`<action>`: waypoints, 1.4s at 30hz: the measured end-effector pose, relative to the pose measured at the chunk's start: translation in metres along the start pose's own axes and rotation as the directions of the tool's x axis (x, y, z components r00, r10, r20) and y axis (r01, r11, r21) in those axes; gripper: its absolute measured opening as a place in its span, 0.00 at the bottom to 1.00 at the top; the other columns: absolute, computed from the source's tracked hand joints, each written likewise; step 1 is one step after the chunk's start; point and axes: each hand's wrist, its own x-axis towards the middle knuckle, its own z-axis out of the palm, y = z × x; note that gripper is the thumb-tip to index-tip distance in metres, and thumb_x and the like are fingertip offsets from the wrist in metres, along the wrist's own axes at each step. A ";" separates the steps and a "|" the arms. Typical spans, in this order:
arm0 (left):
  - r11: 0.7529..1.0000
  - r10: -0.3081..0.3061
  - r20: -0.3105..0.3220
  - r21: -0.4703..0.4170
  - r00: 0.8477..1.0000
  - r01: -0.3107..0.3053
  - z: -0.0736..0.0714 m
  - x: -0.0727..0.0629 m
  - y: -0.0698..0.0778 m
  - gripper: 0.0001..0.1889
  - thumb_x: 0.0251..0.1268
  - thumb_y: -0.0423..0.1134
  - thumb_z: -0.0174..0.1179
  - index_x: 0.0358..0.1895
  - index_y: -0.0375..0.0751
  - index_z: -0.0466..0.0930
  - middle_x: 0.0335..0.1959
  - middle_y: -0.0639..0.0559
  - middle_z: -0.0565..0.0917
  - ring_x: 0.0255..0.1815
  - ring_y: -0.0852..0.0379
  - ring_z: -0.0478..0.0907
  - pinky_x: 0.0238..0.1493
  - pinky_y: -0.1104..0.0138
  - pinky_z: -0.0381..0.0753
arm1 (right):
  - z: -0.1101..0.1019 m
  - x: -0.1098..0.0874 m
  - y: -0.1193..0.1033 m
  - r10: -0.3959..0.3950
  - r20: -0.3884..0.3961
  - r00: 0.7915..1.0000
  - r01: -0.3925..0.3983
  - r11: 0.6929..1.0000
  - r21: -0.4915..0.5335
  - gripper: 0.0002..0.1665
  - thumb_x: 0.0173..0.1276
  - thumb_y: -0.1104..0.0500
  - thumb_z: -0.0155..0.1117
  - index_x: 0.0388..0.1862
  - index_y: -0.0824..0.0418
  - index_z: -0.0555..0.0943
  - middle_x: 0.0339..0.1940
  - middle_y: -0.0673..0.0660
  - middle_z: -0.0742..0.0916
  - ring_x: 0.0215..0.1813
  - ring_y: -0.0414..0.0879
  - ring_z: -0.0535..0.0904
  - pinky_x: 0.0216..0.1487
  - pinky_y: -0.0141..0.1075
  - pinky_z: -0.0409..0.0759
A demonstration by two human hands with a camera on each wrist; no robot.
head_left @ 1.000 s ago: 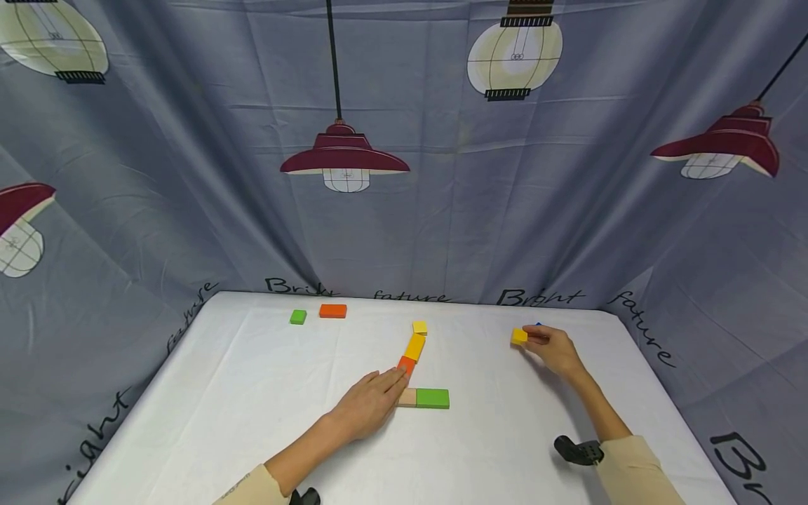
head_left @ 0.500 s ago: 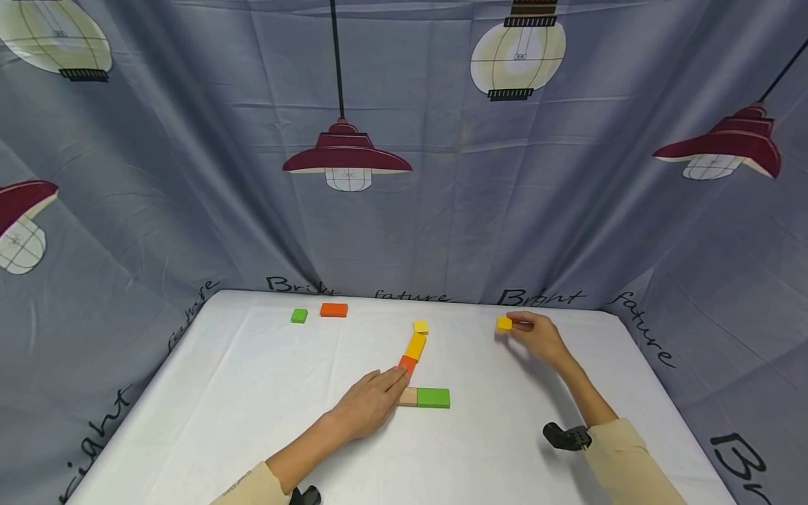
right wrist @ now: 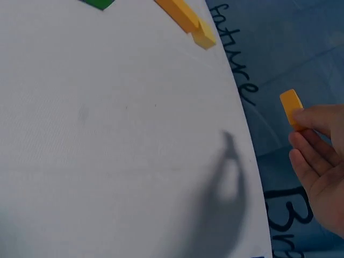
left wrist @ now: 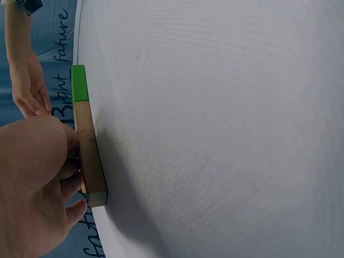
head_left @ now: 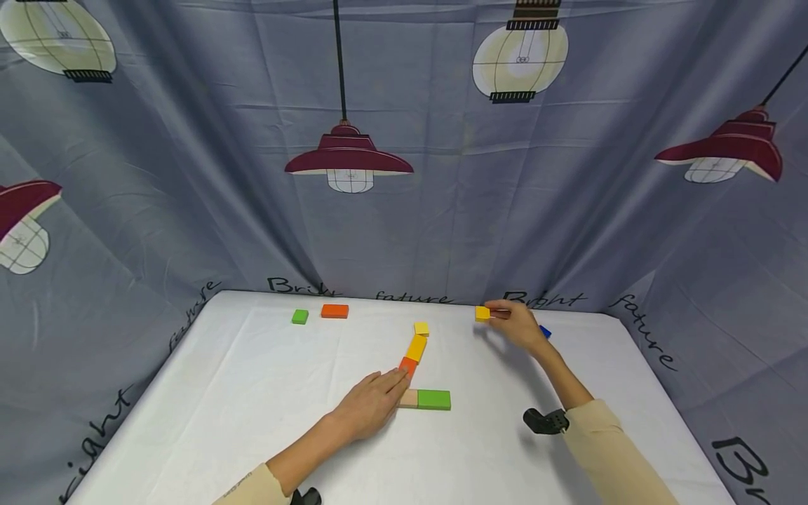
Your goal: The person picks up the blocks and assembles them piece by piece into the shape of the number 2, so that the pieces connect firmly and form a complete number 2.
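Between thumb and fingers, my right hand (head_left: 519, 326) pinches a small yellow block (head_left: 482, 313), raised above the far side of the table; the right wrist view shows the pinched block (right wrist: 292, 107) too. My left hand (head_left: 372, 407) lies with extended fingers over the blocks near the middle, fingertips at an orange block (head_left: 408, 365). Beyond that run a longer yellow block (head_left: 416, 348) and a small pale yellow block (head_left: 421, 328), in a slanting line. A plain wooden block (left wrist: 89, 148), partly hidden by the left hand from above, meets a green block (head_left: 434, 400) end to end.
On the white table (head_left: 252, 393), a small green block (head_left: 299, 317) and an orange block (head_left: 334, 311) lie at the back left. A blue block (head_left: 545, 332) shows behind the right wrist. A grey printed curtain (head_left: 442, 210) hangs along the far edge.
The right hand has moved left and farther back with the yellow block, uncovering the blue block. The left hand stays where it was.
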 end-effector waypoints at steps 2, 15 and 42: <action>1.000 -0.003 0.004 -0.003 1.000 0.003 0.000 0.000 0.000 0.24 0.79 0.42 0.51 0.72 0.39 0.69 0.73 0.46 0.69 0.73 0.52 0.65 0.68 0.55 0.69 | 0.004 0.004 -0.003 -0.003 0.006 1.000 0.003 1.000 -0.002 0.23 0.70 0.69 0.63 0.63 0.70 0.77 0.62 0.70 0.79 0.63 0.63 0.77 0.57 0.47 0.80; 1.000 -0.001 -0.002 0.008 1.000 0.001 0.000 0.000 0.000 0.24 0.79 0.42 0.50 0.72 0.39 0.69 0.73 0.47 0.69 0.72 0.53 0.66 0.67 0.56 0.69 | 0.031 0.022 -0.023 -0.026 0.038 0.999 0.026 1.000 -0.005 0.23 0.68 0.71 0.64 0.63 0.71 0.78 0.61 0.68 0.81 0.62 0.61 0.78 0.59 0.47 0.79; 1.000 0.020 -0.038 0.009 0.999 -0.020 -0.001 0.000 -0.002 0.23 0.78 0.42 0.52 0.71 0.38 0.71 0.71 0.45 0.71 0.71 0.52 0.67 0.66 0.55 0.71 | 0.087 0.047 -0.030 0.025 0.011 1.000 -0.025 0.999 -0.020 0.22 0.66 0.71 0.66 0.60 0.69 0.81 0.59 0.65 0.83 0.58 0.58 0.80 0.54 0.45 0.82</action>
